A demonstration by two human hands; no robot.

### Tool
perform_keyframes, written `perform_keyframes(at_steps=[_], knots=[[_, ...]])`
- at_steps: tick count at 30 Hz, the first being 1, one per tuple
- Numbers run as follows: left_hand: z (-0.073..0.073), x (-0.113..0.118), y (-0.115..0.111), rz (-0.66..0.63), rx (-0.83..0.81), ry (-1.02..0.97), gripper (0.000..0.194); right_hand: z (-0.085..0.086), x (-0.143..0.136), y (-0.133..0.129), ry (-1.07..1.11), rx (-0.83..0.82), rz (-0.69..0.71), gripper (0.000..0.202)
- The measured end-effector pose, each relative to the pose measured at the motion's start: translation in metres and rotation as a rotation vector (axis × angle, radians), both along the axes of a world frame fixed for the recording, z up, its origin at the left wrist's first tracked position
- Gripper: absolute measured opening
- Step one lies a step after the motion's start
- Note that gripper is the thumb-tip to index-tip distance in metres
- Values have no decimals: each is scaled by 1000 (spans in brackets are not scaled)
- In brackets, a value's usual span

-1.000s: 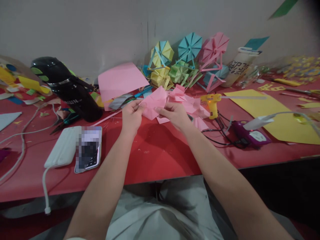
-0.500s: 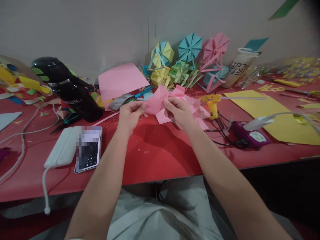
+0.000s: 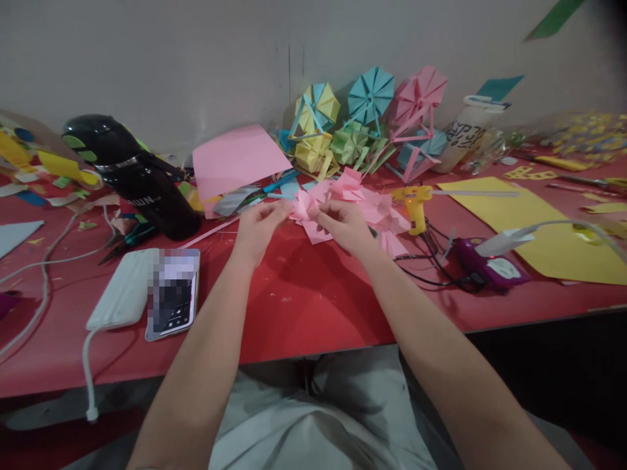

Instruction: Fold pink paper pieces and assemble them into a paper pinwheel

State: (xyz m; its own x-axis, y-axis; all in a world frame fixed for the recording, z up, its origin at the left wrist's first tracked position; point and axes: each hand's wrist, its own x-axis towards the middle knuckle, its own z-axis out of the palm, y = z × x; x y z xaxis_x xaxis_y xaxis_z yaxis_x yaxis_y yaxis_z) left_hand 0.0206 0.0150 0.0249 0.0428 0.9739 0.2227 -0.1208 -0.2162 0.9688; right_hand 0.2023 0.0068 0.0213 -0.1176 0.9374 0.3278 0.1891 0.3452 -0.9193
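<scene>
Between my hands is a folded piece of pink paper (image 3: 302, 206), lifted just above the red table. My left hand (image 3: 263, 225) pinches its left edge between thumb and fingers. On the other side, my right hand (image 3: 343, 224) grips the paper's right part with thumb and forefinger; its other fingers curl underneath. Behind and beside my right hand lies a heap of folded pink paper pieces (image 3: 379, 205). The exact folds of the held piece are partly covered by my fingers.
A yellow glue gun (image 3: 416, 207) stands right of the heap, near a purple power adapter (image 3: 494, 264). Left are a black bottle (image 3: 147, 189), a phone (image 3: 174, 294) and a white power bank (image 3: 125, 287). Colourful paper umbrellas (image 3: 371, 94) and a pink sheet (image 3: 238, 156) stand behind; a yellow sheet (image 3: 543, 228) lies right.
The pink paper, flatter and raised before, now looks smaller and more folded, held lower between my fingers. My left hand has moved slightly right, and my right hand has tilted down a little.
</scene>
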Motion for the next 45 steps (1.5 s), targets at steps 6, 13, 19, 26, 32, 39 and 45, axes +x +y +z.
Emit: perform_keyframes(at_steps=[6,13,19,26,32,39,45], knots=[[-8,-1,2,25,-7,158,14,-4,-3,1,-163,111,-42,47],[-9,1,0,-110,-23,241,15,-12,-2,3,-275,162,-73,25],[-10,3,-1,-100,19,233,30,-11,-7,-1,-243,118,-49,14],[-14,4,0,-101,-4,205,37,-12,-10,-1,-192,182,-95,11],[-10,6,-2,-63,11,305,25,-16,-12,1,-201,222,-80,12],[-10,7,-3,-74,-3,298,23,-16,-15,1,-191,268,-90,11],[-9,8,-4,-42,-8,304,20,-16,-15,0,-197,274,-106,12]])
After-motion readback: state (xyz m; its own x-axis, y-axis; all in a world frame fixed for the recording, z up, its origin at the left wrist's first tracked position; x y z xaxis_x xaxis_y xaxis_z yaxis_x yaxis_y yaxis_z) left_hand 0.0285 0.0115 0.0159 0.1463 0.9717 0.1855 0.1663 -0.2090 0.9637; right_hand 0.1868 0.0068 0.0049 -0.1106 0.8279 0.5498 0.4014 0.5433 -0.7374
